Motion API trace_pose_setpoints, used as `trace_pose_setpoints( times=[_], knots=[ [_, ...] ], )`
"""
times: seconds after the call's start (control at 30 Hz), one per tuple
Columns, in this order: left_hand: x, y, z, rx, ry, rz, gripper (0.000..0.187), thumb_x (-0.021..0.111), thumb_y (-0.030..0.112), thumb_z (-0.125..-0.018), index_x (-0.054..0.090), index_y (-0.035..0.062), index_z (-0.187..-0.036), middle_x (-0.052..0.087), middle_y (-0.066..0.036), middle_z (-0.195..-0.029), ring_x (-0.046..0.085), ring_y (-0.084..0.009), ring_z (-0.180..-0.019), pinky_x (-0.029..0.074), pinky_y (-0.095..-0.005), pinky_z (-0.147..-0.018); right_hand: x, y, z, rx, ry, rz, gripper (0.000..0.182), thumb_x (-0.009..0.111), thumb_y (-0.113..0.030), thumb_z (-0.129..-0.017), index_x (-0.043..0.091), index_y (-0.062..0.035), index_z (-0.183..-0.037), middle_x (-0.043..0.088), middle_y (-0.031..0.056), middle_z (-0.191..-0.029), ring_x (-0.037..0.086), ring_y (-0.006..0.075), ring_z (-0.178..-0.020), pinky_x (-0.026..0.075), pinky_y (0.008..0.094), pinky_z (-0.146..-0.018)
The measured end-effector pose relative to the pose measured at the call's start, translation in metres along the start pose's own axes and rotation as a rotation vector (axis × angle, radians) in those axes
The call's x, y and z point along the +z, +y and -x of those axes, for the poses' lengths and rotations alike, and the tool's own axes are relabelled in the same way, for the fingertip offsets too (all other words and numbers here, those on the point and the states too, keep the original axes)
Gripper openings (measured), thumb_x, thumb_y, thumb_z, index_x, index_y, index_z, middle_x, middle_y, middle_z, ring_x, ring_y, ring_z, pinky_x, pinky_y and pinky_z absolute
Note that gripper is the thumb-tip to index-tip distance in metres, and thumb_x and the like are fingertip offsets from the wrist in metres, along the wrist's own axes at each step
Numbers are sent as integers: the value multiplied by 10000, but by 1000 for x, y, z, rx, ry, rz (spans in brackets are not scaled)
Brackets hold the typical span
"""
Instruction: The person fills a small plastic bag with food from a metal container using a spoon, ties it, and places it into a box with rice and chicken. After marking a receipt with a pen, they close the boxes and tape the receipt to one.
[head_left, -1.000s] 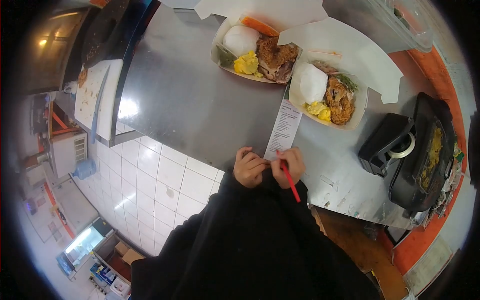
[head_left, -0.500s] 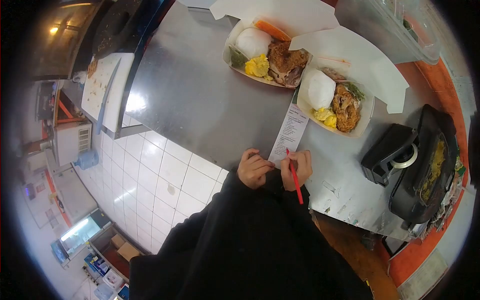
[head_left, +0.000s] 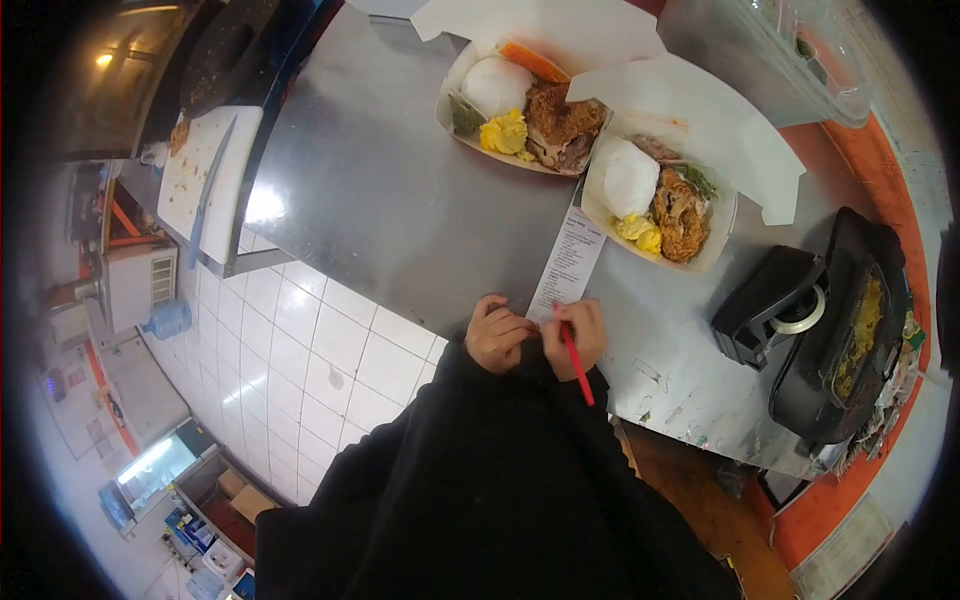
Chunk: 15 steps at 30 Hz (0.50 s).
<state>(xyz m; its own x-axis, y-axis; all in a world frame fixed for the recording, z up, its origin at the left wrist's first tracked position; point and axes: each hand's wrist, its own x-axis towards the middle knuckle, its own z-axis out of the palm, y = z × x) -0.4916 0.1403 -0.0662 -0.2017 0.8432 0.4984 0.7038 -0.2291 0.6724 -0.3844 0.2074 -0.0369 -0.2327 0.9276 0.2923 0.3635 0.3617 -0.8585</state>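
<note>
A long printed receipt (head_left: 570,258) lies on the metal counter (head_left: 400,180), its upper end tucked up against the food boxes. My right hand (head_left: 580,335) is closed around a red pen (head_left: 576,368), with the tip at the receipt's lower part. Beside it my left hand (head_left: 497,335) is curled at the receipt's bottom left corner; whether the fingers pinch the paper is hidden. Above the receipt stand two opened white boxes, the left food box (head_left: 500,160) and the right food box (head_left: 705,262), each with rice, fried chicken and yellow scrambled egg.
On the right are a black tape dispenser (head_left: 765,300) and a black case (head_left: 840,340). A clear plastic bin (head_left: 760,60) stands at the upper right. At the left, a knife (head_left: 212,185) lies on a white cutting board (head_left: 190,180). The counter's front edge borders a tiled floor (head_left: 320,340).
The view has shifted slightly, moving most things a little left. My right hand and the pen have moved a little closer to my left hand and lower along the receipt.
</note>
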Motion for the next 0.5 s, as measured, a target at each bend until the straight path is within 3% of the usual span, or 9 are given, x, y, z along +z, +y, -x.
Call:
trace_pose_setpoints(
  times=[0.03, 0.07, 0.13, 0.17, 0.27, 0.3, 0.37, 0.43, 0.5],
  knots=[
    [-1, -1, -3, 8, 4, 42, 113, 534, -33, -545, 567, 62, -595, 587, 4, -668, 514, -137, -572, 395, -340, -745, 6, 9, -4, -64, 183, 41, 110, 530, 44, -627, 468, -29, -681, 479, 71, -573, 467, 211, -502, 378, 261, -471],
    [-4, 1, -6, 18, 8, 39, 113, 534, -33, -545, 567, 62, -595, 587, 4, -668, 514, -137, -572, 395, -340, -745, 1, 8, -3, -71, 190, 36, 110, 530, 44, -627, 468, -29, -681, 479, 71, -573, 467, 211, -502, 378, 261, -471],
    [-11, 4, -12, -14, -82, 33, 130, 520, -41, -548, 569, 71, -593, 587, 3, -669, 517, -136, -575, 391, -325, -738, -14, 2, 0, 410, 15, -285, 101, 531, 22, -685, 475, -34, -748, 467, 74, -548, 453, 201, -457, 373, 258, -453],
    [-11, 5, -12, 1, -75, 31, 130, 520, -41, -548, 569, 71, -593, 587, 3, -669, 517, -136, -575, 391, -325, -738, -19, 0, -4, 396, 21, -290, 101, 531, 22, -685, 475, -34, -748, 467, 74, -548, 453, 201, -457, 373, 258, -453],
    [-7, 0, -7, -1, -16, 46, 161, 503, -57, -553, 571, 83, -596, 587, 3, -667, 523, -130, -577, 384, -311, -740, -36, -13, -25, 65, -356, 367, 249, 599, -98, -699, 483, -64, -916, 490, 88, -630, 521, 259, -544, 416, 306, -495],
    [-9, -3, -6, -24, -81, 69, 177, 486, -67, -551, 570, 81, -597, 584, -4, -663, 524, -140, -576, 391, -301, -723, -37, -14, -30, 45, -347, 373, 249, 599, -98, -699, 483, -64, -916, 490, 88, -630, 521, 259, -544, 416, 306, -495],
    [-10, -19, -7, -37, -122, 86, 194, 469, -78, -548, 570, 79, -599, 582, -12, -659, 525, -150, -576, 397, -292, -705, -37, -13, -36, -2, -308, 586, 359, 627, -155, -672, 466, -90, -987, 488, 103, -836, 537, 286, -734, 439, 345, -580],
    [-14, -41, -19, -374, 217, 360, 202, 441, -79, -581, 572, 70, -617, 561, -20, -609, 517, -166, -562, 411, -279, -641, -41, -18, -40, 53, -290, 576, 383, 630, -161, -662, 464, -100, -1001, 459, 105, -907, 520, 287, -797, 439, 355, -616],
    [-41, -78, -67, -558, 320, 6, 211, 420, -57, -647, 568, 37, -764, 562, -57, -688, 519, -175, -614, 422, -283, -607, -41, -30, -40, 198, -272, 572, 434, 634, -175, -653, 449, -104, -1039, 426, 114, -964, 502, 297, -877, 443, 360, -672]
  ],
)
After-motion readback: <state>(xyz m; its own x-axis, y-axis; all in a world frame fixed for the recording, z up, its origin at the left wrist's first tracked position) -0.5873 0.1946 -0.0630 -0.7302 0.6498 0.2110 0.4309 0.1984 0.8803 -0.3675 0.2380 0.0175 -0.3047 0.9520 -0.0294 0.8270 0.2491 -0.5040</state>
